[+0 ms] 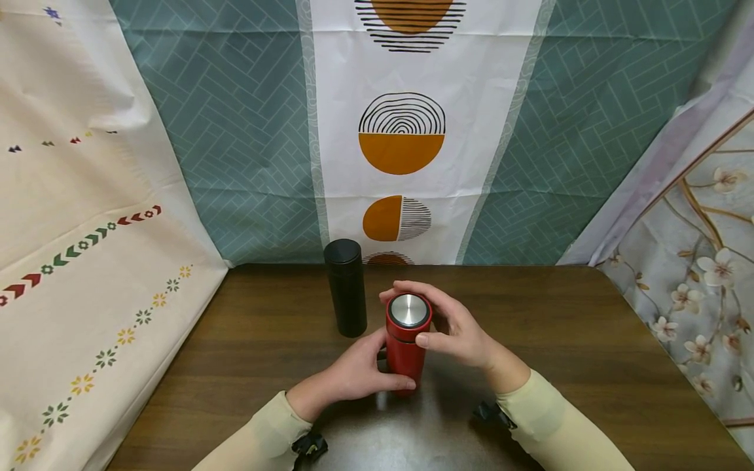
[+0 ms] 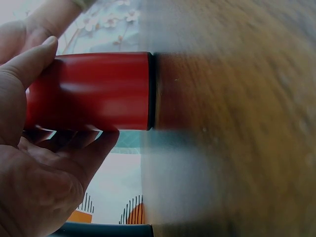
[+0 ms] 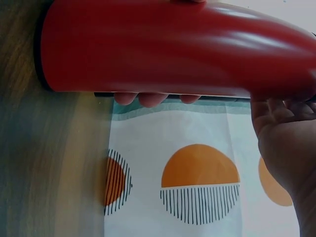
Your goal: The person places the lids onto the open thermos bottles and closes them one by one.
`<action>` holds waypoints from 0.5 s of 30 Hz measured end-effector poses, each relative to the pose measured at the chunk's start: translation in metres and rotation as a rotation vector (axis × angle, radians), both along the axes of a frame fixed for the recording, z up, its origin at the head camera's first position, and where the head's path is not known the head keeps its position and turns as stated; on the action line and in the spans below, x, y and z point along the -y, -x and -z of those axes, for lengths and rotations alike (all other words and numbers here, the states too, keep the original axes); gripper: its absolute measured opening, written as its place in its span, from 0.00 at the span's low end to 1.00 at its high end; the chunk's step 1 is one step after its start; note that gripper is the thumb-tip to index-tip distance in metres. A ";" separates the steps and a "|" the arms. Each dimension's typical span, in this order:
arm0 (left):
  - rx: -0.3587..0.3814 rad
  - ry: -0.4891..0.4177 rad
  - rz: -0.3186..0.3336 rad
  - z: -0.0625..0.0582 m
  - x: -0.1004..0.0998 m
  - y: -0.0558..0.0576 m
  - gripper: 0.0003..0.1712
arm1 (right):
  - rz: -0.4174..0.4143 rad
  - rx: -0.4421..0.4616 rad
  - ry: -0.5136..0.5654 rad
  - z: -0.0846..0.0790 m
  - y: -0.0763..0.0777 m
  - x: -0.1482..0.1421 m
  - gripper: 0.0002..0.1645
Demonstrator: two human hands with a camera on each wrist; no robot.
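Note:
A red thermos flask stands upright on the table, its lid topped with a brushed silver disc. My left hand grips the lower body, thumb across the near side and fingers behind. Higher up, my right hand holds the lid end, with the thumb on the near right and the fingers curled over the far side. In the left wrist view the flask's black base ring meets the tabletop. The right wrist view shows left fingertips showing past the red body, whose lid is out of frame.
A black thermos flask stands behind and left of the red one. The brown wooden table ends at a patterned curtain at the back. Embroidered cloth hangs on the left, and floral cloth on the right.

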State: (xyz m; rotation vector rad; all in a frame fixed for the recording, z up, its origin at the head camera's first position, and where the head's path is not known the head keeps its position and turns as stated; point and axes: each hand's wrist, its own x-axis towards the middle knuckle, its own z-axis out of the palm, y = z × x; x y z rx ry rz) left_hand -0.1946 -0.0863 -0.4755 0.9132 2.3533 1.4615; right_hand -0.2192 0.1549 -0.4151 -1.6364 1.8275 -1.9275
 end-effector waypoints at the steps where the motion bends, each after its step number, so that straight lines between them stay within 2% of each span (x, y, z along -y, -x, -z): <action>1: -0.002 0.001 0.000 0.000 0.000 0.000 0.40 | 0.001 0.000 -0.001 0.000 0.000 0.000 0.42; 9: 0.009 0.002 -0.009 0.000 0.000 0.000 0.39 | 0.033 -0.018 -0.016 -0.001 0.001 -0.001 0.40; 15: 0.012 -0.005 0.001 -0.002 0.000 -0.001 0.41 | 0.090 -0.023 -0.039 -0.001 0.001 -0.003 0.39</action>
